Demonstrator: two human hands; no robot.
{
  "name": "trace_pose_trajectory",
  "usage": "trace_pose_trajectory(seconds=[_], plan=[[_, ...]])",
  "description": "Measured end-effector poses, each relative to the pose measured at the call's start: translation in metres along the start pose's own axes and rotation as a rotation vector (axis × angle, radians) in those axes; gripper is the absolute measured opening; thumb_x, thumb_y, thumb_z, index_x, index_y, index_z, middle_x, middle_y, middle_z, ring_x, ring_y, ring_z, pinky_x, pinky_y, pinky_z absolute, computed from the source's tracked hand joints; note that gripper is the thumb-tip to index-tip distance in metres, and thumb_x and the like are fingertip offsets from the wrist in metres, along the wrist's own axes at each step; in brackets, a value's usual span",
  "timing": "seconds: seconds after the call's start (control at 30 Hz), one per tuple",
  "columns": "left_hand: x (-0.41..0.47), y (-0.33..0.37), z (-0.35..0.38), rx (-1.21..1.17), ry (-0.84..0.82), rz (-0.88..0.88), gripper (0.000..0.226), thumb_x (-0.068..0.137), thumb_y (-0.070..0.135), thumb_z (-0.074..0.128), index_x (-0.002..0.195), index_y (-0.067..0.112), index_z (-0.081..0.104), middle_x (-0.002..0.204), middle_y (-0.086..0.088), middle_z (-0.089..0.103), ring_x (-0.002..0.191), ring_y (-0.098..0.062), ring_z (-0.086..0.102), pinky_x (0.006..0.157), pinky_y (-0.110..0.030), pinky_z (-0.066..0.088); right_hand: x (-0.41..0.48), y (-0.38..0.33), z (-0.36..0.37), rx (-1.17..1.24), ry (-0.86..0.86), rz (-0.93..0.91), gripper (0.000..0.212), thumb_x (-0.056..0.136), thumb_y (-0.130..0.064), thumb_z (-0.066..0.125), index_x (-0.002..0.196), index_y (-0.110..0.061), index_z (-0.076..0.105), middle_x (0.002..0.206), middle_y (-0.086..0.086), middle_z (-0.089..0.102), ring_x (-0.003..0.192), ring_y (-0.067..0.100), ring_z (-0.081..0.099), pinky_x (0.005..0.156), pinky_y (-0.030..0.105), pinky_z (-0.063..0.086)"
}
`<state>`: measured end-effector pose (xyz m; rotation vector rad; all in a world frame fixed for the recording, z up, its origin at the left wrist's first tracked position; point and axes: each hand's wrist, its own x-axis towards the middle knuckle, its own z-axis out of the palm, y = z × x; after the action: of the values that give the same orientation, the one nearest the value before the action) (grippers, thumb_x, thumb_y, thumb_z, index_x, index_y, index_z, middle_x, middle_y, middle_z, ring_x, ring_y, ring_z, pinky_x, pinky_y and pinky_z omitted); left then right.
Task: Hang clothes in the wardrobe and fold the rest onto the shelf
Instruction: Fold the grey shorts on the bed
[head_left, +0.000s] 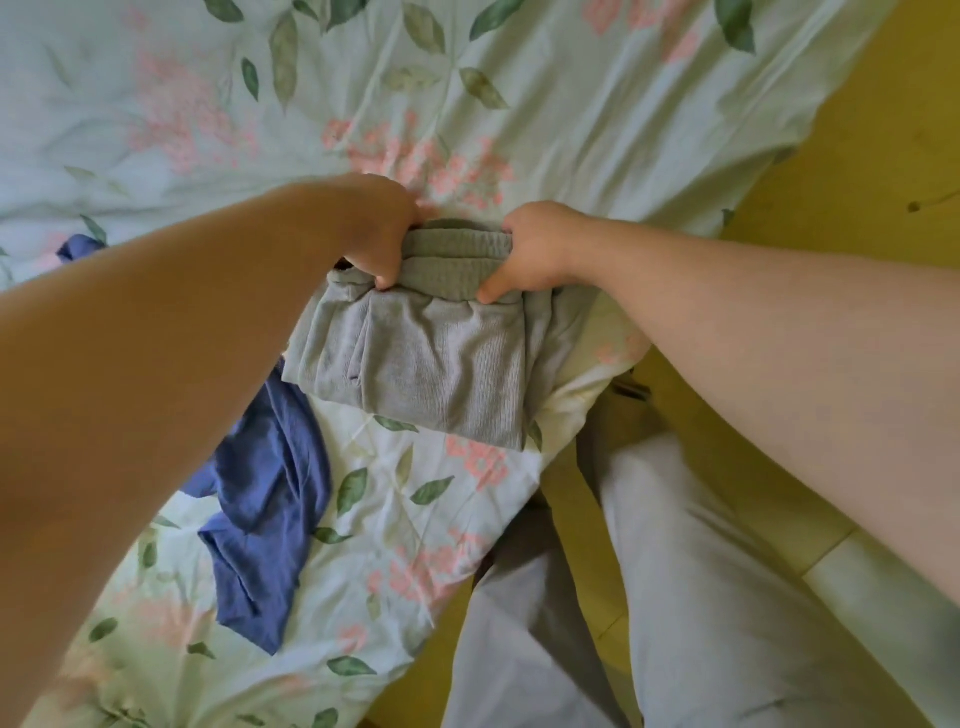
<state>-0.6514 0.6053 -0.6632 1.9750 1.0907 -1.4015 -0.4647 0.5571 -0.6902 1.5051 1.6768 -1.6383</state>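
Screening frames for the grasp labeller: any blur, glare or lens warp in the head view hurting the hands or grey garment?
Head view: soft even light, no glare or hard shadows; grey garment sharp enough to show its knit; left hand and right hand gripping it slightly soft; wide-angle warp swells the forearms at the frame edges.

The fingers of the left hand (384, 234) and the right hand (535, 249) are tucked behind the top of the grey garment (431, 364); only the thumbs show. Folded as it is, its kind cannot be told. The blue cloth (265, 493) runs under the left forearm (182, 338) and the grey garment. The flowered bedcover (571, 78) is cut off at the top and left edges. A dark mark (914, 207) on the yellow floor (857, 156) is too small to identify.
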Motion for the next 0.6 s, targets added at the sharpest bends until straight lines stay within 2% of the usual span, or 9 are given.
trace_pose_trajectory(seconds=[0.1, 0.2, 0.3, 0.37, 0.4, 0.47, 0.5, 0.57, 0.6], plan=[[-0.016, -0.006, 0.007, 0.049, 0.121, 0.029, 0.025, 0.075, 0.033, 0.076, 0.092, 0.025, 0.06, 0.078, 0.002, 0.061, 0.073, -0.02, 0.057, 0.069, -0.033, 0.045, -0.007, 0.001, 0.008, 0.016, 0.071, -0.059, 0.049, 0.069, -0.049, 0.084, 0.102, -0.02, 0.062, 0.096, -0.001, 0.063, 0.086, 0.021, 0.062, 0.07, 0.032, 0.053], [-0.038, -0.013, 0.034, 0.073, 0.356, 0.055, 0.02, 0.08, 0.032, 0.071, 0.092, 0.02, 0.06, 0.079, 0.002, 0.056, 0.075, -0.026, 0.058, 0.086, -0.039, 0.046, -0.022, -0.006, 0.02, -0.056, 0.211, -0.132, 0.039, 0.076, -0.042, 0.076, 0.097, -0.02, 0.053, 0.094, -0.003, 0.056, 0.085, 0.023, 0.059, 0.066, 0.033, 0.048], [-0.057, -0.013, 0.082, -0.012, 0.714, 0.122, 0.017, 0.08, 0.009, 0.07, 0.095, 0.007, 0.061, 0.085, -0.012, 0.057, 0.073, -0.035, 0.059, 0.074, -0.045, 0.05, -0.046, -0.019, 0.052, -0.241, 0.397, -0.238, 0.031, 0.083, -0.028, 0.071, 0.092, -0.021, 0.042, 0.1, 0.0, 0.044, 0.084, 0.025, 0.05, 0.063, 0.034, 0.038], [-0.07, -0.004, 0.119, 0.045, 0.901, 0.158, 0.011, 0.085, 0.0, 0.062, 0.095, 0.004, 0.061, 0.094, -0.017, 0.061, 0.074, -0.035, 0.061, 0.07, -0.045, 0.048, -0.061, -0.023, 0.085, -0.386, 0.523, -0.387, 0.021, 0.082, -0.014, 0.065, 0.089, -0.017, 0.045, 0.101, 0.008, 0.047, 0.082, 0.03, 0.051, 0.06, 0.037, 0.034], [-0.074, 0.0, 0.14, 0.076, 0.959, 0.181, 0.012, 0.089, -0.002, 0.057, 0.098, 0.003, 0.061, 0.103, -0.019, 0.064, 0.08, -0.035, 0.063, 0.073, -0.045, 0.049, -0.067, -0.022, 0.103, -0.451, 0.565, -0.447, 0.015, 0.081, -0.01, 0.061, 0.089, -0.014, 0.049, 0.1, 0.012, 0.051, 0.082, 0.033, 0.053, 0.059, 0.037, 0.033], [-0.079, 0.007, 0.182, 0.104, 0.994, 0.215, 0.023, 0.094, 0.001, 0.052, 0.115, -0.002, 0.062, 0.128, -0.023, 0.062, 0.106, -0.039, 0.065, 0.088, -0.049, 0.05, -0.074, -0.017, 0.134, -0.604, 0.545, -0.454, 0.016, 0.081, -0.009, 0.061, 0.095, -0.013, 0.055, 0.106, 0.014, 0.057, 0.087, 0.033, 0.056, 0.061, 0.039, 0.036], [-0.083, 0.011, 0.202, 0.097, 0.958, 0.21, 0.034, 0.095, 0.007, 0.053, 0.126, -0.005, 0.059, 0.141, -0.024, 0.055, 0.121, -0.042, 0.059, 0.097, -0.052, 0.047, -0.076, -0.014, 0.148, -0.675, 0.488, -0.413, 0.02, 0.084, -0.012, 0.063, 0.102, -0.013, 0.054, 0.115, 0.015, 0.056, 0.092, 0.033, 0.056, 0.063, 0.039, 0.039], [-0.091, 0.018, 0.231, 0.069, 0.809, 0.147, 0.067, 0.091, 0.029, 0.06, 0.147, -0.004, 0.043, 0.16, -0.021, 0.033, 0.145, -0.042, 0.036, 0.112, -0.057, 0.035, -0.079, -0.011, 0.172, -0.739, 0.362, -0.325, 0.033, 0.092, -0.026, 0.06, 0.117, -0.011, 0.045, 0.137, 0.018, 0.041, 0.106, 0.036, 0.049, 0.071, 0.042, 0.046], [-0.092, 0.021, 0.241, 0.055, 0.748, 0.11, 0.082, 0.089, 0.039, 0.063, 0.153, -0.003, 0.033, 0.165, -0.019, 0.023, 0.151, -0.041, 0.025, 0.116, -0.059, 0.03, -0.079, -0.011, 0.179, -0.738, 0.338, -0.286, 0.041, 0.095, -0.036, 0.057, 0.123, -0.011, 0.039, 0.143, 0.018, 0.032, 0.111, 0.038, 0.045, 0.074, 0.044, 0.047]])
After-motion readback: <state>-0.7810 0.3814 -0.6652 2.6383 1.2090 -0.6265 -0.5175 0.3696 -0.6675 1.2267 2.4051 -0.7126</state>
